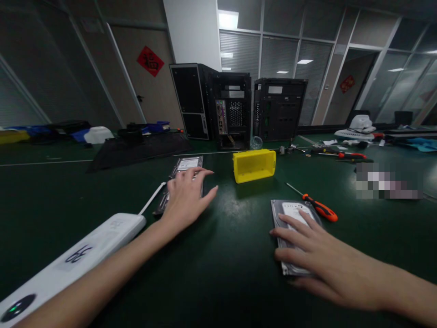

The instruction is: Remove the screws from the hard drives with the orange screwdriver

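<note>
My left hand [186,196] is over the near part of some dark hard drives [188,163] lying left of centre, its thumb and fingers apart. It hides much of them, and contact is hard to make out. On the right, my right hand [317,250] rests with spread fingers on a silver hard drive [282,246] with a white label, which lies flat on the table. An orange and black screwdriver [319,207] lies just beyond that drive. Between and beyond the hands stands a yellow bin [254,166] on its side, its opening facing me.
Black computer cases [191,102] stand at the back of the green table [232,273]. A white device [78,255] with a cable lies under my left forearm. Red-handled tools [351,156] are at the right, and a black panel [136,150] lies back left.
</note>
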{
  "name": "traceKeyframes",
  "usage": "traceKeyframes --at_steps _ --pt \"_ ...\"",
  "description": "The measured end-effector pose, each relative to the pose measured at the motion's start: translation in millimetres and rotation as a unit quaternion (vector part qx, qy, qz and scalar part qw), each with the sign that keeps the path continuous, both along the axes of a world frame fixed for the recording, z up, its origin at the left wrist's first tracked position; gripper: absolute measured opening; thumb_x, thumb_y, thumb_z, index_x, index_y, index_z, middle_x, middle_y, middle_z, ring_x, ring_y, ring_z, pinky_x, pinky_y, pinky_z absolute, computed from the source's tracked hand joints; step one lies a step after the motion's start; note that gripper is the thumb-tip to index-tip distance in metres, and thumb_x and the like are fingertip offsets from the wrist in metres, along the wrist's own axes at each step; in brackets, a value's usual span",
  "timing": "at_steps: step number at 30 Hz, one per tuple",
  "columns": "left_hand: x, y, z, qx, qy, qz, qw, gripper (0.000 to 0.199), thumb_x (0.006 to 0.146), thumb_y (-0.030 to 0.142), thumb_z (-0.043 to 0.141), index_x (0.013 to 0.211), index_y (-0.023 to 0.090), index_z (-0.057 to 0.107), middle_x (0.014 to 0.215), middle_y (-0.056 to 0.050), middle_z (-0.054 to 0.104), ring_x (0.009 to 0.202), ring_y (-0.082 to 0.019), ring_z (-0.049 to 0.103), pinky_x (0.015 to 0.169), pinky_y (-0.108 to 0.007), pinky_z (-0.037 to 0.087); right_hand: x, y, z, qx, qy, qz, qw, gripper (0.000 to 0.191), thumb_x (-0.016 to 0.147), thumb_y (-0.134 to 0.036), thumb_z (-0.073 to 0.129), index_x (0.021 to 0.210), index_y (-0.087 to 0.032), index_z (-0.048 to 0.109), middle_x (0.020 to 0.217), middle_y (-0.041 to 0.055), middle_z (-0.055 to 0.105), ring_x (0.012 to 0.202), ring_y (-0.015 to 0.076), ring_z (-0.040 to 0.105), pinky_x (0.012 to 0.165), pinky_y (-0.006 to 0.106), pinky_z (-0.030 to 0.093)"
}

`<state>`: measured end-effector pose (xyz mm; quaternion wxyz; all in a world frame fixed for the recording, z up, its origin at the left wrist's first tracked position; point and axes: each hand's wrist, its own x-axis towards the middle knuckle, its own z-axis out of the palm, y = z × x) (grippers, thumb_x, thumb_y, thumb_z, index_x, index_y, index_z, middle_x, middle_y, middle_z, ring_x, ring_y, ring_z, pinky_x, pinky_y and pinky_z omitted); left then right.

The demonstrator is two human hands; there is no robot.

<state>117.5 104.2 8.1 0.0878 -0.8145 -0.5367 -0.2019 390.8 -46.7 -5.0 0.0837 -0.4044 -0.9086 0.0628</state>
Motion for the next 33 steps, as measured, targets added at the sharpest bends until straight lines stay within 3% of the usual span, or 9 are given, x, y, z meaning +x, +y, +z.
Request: traceKeyframes --at_steps 2,4,7,10,14,21,25,29,33 --pt "-14 14 -2.4 -0.033 0.009 0.082 0.996 0.083 0.076 0.069 0.036 0.14 0.018 0.026 0.139 -0.017 0.031 0.121 -0.043 0.032 0.093 -0.057 0.029 17 4 -7.2 0.0 -0.018 -0.028 0.999 0.043 0.087 -0.042 0.043 0.129 -0.036 0.042 0.144 0.0021 0.034 0.135 0.0319 0.022 0.102 0.067 0.017" --pt "-24 25 -6.4 -0.081 0.014 0.121 0.989 0.101 0.069 0.078 0.034 0.145 0.017 0.006 0.146 -0.018 0.02 0.128 -0.047 0.02 0.095 -0.063 0.024 35 8 -13.9 0.009 -0.036 -0.053 0.998 0.045 0.088 -0.044 0.041 0.132 -0.036 0.039 0.144 0.0026 0.033 0.135 0.0306 0.021 0.102 0.065 0.017" --pt "-35 32 -10.8 -0.153 0.025 0.142 0.978 0.11 0.062 0.083 0.034 0.144 0.021 -0.005 0.151 -0.014 0.003 0.13 -0.052 0.007 0.094 -0.07 0.017 60 14 -21.3 0.027 -0.055 -0.083 0.995 0.048 0.087 -0.044 0.042 0.134 -0.035 0.036 0.145 0.003 0.033 0.136 0.0292 0.02 0.103 0.063 0.019" --pt "-39 34 -10.6 -0.197 0.019 0.137 0.971 0.116 0.059 0.084 0.038 0.143 0.02 -0.008 0.151 -0.014 -0.004 0.129 -0.053 0.009 0.096 -0.066 0.023 85 17 -27.0 0.04 -0.06 -0.099 0.992 0.048 0.087 -0.042 0.044 0.134 -0.036 0.038 0.145 0.0025 0.033 0.136 0.028 0.02 0.104 0.06 0.022" --pt "-38 32 -6.8 -0.188 0.021 0.119 0.975 0.114 0.062 0.078 0.044 0.144 0.017 -0.008 0.15 -0.016 -0.003 0.129 -0.049 0.019 0.098 -0.056 0.029 118 19 -34.6 0.048 -0.043 -0.091 0.994 0.048 0.084 -0.038 0.049 0.131 -0.036 0.042 0.143 0.0016 0.035 0.133 0.028 0.027 0.106 0.056 0.024" --pt "-32 28 -6.4 -0.173 0.028 0.126 0.976 0.098 0.066 0.071 0.043 0.144 0.021 0.01 0.15 -0.013 0.003 0.126 -0.049 0.022 0.092 -0.059 0.033 158 25 -46.1 0.095 -0.048 -0.133 0.985 0.053 0.083 -0.039 0.052 0.134 -0.036 0.039 0.143 0.0007 0.035 0.131 0.0274 0.031 0.106 0.052 0.029" --pt "-23 18 -7.7 -0.182 0.04 0.114 0.976 0.095 0.065 0.071 0.042 0.144 0.025 0.015 0.15 -0.011 0.002 0.124 -0.051 0.021 0.083 -0.064 0.037 164 27 -49.3 0.114 -0.054 -0.138 0.982 0.056 0.082 -0.04 0.052 0.136 -0.034 0.037 0.143 0.0015 0.035 0.129 0.0268 0.035 0.104 0.05 0.034" --pt "-3 -6 -9.9 -0.191 0.044 0.044 0.98 0.09 0.069 0.073 0.036 0.144 0.028 0.011 0.151 -0.007 0.001 0.125 -0.049 0.022 0.083 -0.064 0.037 163 26 -50.3 0.127 -0.07 -0.139 0.98 0.057 0.083 -0.04 0.052 0.136 -0.034 0.035 0.144 0.001 0.035 0.13 0.0256 0.035 0.104 0.048 0.034" --pt "20 -31 -15.2 -0.167 0.041 -0.014 0.985 0.087 0.075 0.073 0.03 0.144 0.027 0.005 0.151 -0.008 0.009 0.128 -0.045 0.02 0.088 -0.064 0.033 153 28 -45.9 0.154 -0.07 -0.153 0.974 0.049 0.082 -0.043 0.052 0.129 -0.03 0.047 0.136 0.0037 0.046 0.124 0.0271 0.043 0.1 0.049 0.038"
